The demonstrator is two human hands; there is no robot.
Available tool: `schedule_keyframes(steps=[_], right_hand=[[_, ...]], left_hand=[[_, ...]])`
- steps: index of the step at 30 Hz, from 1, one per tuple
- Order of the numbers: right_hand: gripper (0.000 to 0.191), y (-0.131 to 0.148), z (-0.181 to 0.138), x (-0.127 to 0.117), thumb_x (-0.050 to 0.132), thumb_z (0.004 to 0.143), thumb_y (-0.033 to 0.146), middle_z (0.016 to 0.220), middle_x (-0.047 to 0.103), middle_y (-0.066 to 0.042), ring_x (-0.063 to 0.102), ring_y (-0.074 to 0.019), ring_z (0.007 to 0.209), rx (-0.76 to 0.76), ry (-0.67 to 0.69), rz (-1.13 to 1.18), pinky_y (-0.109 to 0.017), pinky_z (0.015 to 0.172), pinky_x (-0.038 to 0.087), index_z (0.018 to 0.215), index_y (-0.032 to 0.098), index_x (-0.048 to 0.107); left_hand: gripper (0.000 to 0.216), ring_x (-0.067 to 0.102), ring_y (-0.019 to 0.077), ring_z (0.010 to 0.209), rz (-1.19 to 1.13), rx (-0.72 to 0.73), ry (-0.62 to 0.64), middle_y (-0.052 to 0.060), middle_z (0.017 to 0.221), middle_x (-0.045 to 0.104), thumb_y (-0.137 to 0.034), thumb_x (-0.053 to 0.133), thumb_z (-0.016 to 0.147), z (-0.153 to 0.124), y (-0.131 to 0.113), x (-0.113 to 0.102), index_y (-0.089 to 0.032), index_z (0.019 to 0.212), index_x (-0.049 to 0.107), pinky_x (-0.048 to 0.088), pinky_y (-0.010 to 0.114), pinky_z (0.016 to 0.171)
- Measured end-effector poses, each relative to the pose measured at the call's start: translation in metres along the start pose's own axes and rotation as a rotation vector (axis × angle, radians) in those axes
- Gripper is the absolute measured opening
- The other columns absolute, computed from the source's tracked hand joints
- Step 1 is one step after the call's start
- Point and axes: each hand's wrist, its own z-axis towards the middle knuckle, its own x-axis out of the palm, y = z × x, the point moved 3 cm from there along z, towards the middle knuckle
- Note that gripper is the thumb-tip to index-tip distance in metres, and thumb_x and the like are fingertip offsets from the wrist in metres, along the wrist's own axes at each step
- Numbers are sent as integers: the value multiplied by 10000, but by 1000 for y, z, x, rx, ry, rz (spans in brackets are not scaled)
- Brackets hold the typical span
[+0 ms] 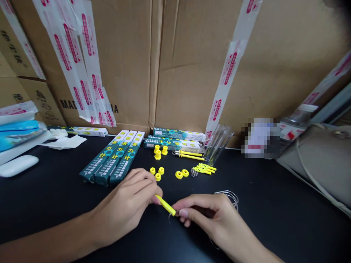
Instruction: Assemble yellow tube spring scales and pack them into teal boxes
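Note:
My left hand pinches one end of a thin yellow plastic strip just above the black table. My right hand pinches the strip's other end, fingers curled; a fine wire shows below its fingertips. Behind my right hand lie thin metal wire loops. Just beyond my hands sit small yellow caps, two yellow rings, a bundle of yellow strips and yellow rods with hooks.
Three dark green long boxes lie side by side at left centre; more of them lie against the big cardboard cartons. Clear tubes, white paper, a white case and a grey bag surround them.

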Motion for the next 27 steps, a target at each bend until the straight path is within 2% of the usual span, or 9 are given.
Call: schedule_keyframes(steps=[3, 5, 11, 14, 17, 19, 22, 24, 27], right_hand=[[184, 2, -4, 6, 610, 941, 223, 842, 811, -6, 757, -153, 691, -100, 27, 40, -215, 673, 606, 1008, 236, 781], [206, 6, -5, 5, 607, 936, 179, 883, 810, -8, 759, -144, 716, -211, -8, -25, -205, 703, 606, 1080, 226, 747], [165, 19, -12, 0, 612, 919, 85, 789, 749, -25, 696, -135, 666, -505, -108, -313, -202, 620, 553, 1006, 172, 722], [205, 20, -16, 2, 584, 927, 45, 846, 740, -50, 674, -150, 705, -595, -109, -358, -230, 633, 542, 1080, 145, 679], [208, 23, -19, 4, 550, 946, 32, 872, 733, -65, 646, -155, 694, -660, -119, -432, -249, 619, 530, 1110, 120, 642], [174, 27, -21, 5, 528, 957, 36, 846, 725, -73, 636, -165, 683, -691, -127, -527, -264, 609, 528, 1064, 104, 646], [212, 31, -22, 8, 481, 968, 44, 702, 674, -59, 599, -171, 604, -734, -111, -708, -278, 536, 505, 887, 107, 666], [296, 31, -22, 11, 452, 971, 47, 608, 616, -40, 556, -168, 537, -767, -106, -808, -283, 468, 470, 776, 123, 662], [366, 30, -22, 16, 436, 967, 46, 539, 564, -20, 530, -168, 492, -816, -140, -902, -294, 438, 454, 685, 140, 649]], left_hand=[[267, 581, 162, 884, -79, -33, 25, 18, 888, 629, 24, 400, 950, 0, 2, 1, -185, 959, 565, 458, 277, 830], [316, 586, 151, 861, -89, -35, 48, 16, 883, 618, 53, 368, 919, 0, 1, 1, -190, 977, 563, 468, 247, 798], [374, 580, 137, 741, -79, 17, 103, 8, 838, 594, 47, 320, 889, -1, -6, 0, -202, 1007, 572, 473, 215, 704], [305, 574, 159, 745, -66, 83, 145, 22, 858, 606, -39, 333, 975, 1, -9, 0, -191, 1071, 579, 467, 246, 699], [211, 573, 188, 754, -33, 151, 148, 42, 872, 636, -235, 375, 1054, 3, -14, 0, -167, 1097, 570, 463, 281, 702], [232, 581, 194, 759, 6, 189, 149, 51, 887, 655, -277, 380, 1060, 4, -16, 0, -146, 1131, 559, 465, 290, 725], [222, 575, 187, 728, 62, 222, 156, 45, 860, 656, -176, 360, 1050, 4, -18, 2, -128, 1138, 558, 456, 289, 733], [233, 541, 179, 672, 73, 226, 158, 24, 779, 618, -93, 351, 1014, 5, -17, 3, -154, 1004, 575, 434, 282, 676], [276, 497, 170, 639, 42, 217, 184, 0, 714, 551, 8, 354, 925, 4, -15, 5, -200, 815, 499, 405, 274, 653]])
